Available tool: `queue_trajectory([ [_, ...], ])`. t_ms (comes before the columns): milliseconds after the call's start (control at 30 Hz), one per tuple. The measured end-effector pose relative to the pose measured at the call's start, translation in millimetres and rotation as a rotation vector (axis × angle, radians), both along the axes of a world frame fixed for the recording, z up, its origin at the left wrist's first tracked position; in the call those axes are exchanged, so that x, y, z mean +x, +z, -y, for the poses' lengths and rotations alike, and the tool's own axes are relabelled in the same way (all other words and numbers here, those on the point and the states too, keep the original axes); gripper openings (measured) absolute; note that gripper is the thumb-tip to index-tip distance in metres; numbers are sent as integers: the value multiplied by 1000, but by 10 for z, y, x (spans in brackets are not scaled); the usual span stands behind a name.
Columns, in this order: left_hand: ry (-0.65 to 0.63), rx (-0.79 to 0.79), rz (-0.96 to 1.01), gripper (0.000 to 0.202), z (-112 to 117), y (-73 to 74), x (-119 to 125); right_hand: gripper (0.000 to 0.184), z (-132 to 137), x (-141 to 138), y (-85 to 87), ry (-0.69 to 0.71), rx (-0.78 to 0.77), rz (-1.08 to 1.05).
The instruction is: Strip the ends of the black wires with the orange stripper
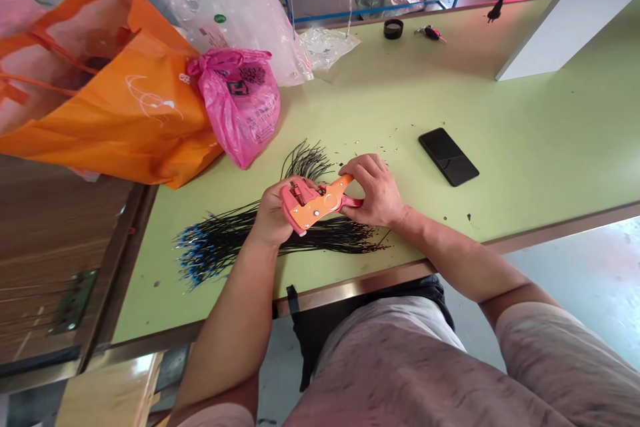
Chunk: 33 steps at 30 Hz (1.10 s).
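My right hand (375, 190) is closed around the handles of an orange and red wire stripper (316, 205), whose head points left. My left hand (275, 210) is closed beside the stripper's head, its fingers partly hidden behind the tool. A bunch of thin black wires (306, 161) fans out just beyond that fist and seems to run into it. Under both hands, a larger bundle of black wires (240, 223) lies along the table, with blue ends (197, 250) at the left and bare-looking tips at the right.
A black phone (449, 157) lies right of my hands on the green table (360, 103). At the left stand an orange bag (150, 100) and a knotted pink plastic bag (245, 100). A black ring-shaped item (393, 29) and a plug (495, 11) are at the back.
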<state>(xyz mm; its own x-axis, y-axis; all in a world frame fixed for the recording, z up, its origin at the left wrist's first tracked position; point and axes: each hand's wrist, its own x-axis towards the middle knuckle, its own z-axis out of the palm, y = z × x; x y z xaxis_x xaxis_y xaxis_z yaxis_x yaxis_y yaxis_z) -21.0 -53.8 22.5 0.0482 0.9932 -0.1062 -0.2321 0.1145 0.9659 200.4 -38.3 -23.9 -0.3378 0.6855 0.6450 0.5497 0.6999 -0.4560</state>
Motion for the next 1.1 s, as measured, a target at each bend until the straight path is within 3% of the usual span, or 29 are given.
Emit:
queue_trajectory([
  [200, 5, 25, -52, 48, -6, -66, -53, 48, 10, -5, 8, -3, -92, 10],
  [567, -16, 45, -84, 46, -19, -185, -114, 51, 27, -8, 17, 12, -69, 39],
  [967, -54, 22, -30, 51, -31, -199, -150, 39, 41, -25, 56, -35, -115, 123],
  [1100, -79, 79, -22, 57, -14, -182, -165, 38, 56, -31, 30, -62, -101, 152],
])
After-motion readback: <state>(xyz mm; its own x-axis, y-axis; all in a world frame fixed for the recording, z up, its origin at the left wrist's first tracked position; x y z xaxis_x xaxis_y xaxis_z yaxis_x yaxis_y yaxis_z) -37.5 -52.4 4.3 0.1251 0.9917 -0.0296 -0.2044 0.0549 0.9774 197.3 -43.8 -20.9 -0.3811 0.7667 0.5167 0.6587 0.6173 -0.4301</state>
